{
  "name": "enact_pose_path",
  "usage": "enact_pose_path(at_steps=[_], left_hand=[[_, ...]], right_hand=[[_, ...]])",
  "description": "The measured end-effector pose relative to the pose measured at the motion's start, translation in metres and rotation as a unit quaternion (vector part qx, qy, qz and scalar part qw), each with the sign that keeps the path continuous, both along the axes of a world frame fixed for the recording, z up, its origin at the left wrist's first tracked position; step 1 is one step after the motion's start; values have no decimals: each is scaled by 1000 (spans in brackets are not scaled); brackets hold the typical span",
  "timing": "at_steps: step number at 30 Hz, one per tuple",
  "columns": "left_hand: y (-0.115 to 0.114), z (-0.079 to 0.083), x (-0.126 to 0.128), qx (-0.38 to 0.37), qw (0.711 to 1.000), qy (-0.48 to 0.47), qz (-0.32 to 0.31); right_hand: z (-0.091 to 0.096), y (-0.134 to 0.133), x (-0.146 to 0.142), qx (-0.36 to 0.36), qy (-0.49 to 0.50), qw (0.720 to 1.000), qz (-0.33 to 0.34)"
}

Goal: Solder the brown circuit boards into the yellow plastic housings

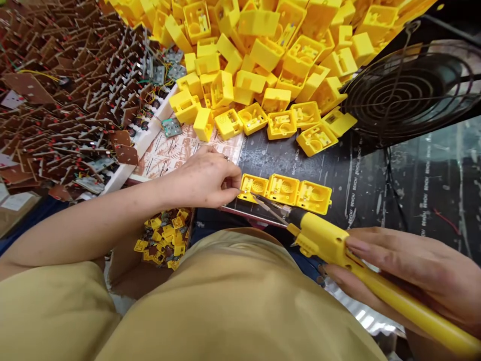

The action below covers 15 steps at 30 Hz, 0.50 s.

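Three open yellow plastic cases stand in a row at the front edge of the worktop: a left case (259, 184), a middle case (283, 188) and a right case (314, 196). My left hand (212, 175) is closed in a pinch at the left case's near left corner. What its fingertips hold is too small to make out. A yellow soldering iron (326, 238) lies in the grip of my right hand (417, 271), its metal tip pointing left. That tip reaches over the near side of the left case, close to my left fingertips.
Many yellow cases (263, 52) are heaped at the back. Brown circuit boards (67, 100) fill the left, behind a white edging strip (150, 131). A caged fan (398, 95) stands at right. Below my left forearm, a cardboard box (128, 271) holds yellow cases.
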<state>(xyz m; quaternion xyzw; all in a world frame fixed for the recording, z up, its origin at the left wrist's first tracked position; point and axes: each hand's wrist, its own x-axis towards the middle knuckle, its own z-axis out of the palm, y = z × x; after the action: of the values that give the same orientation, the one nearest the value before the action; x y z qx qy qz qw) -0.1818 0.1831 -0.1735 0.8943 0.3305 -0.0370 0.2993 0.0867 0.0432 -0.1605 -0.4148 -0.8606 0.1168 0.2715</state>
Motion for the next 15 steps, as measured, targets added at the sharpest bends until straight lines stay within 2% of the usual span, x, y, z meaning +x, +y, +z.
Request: enact_pose_path(at_steps=[7,15], left_hand=[[4,0,2,-10,1000,7,1],[7,3,9,-26,999,34,-5]], right_hand=[[3,-2,-8,9,-18,1000,-22],[16,18,-7,35,-54,992,106]])
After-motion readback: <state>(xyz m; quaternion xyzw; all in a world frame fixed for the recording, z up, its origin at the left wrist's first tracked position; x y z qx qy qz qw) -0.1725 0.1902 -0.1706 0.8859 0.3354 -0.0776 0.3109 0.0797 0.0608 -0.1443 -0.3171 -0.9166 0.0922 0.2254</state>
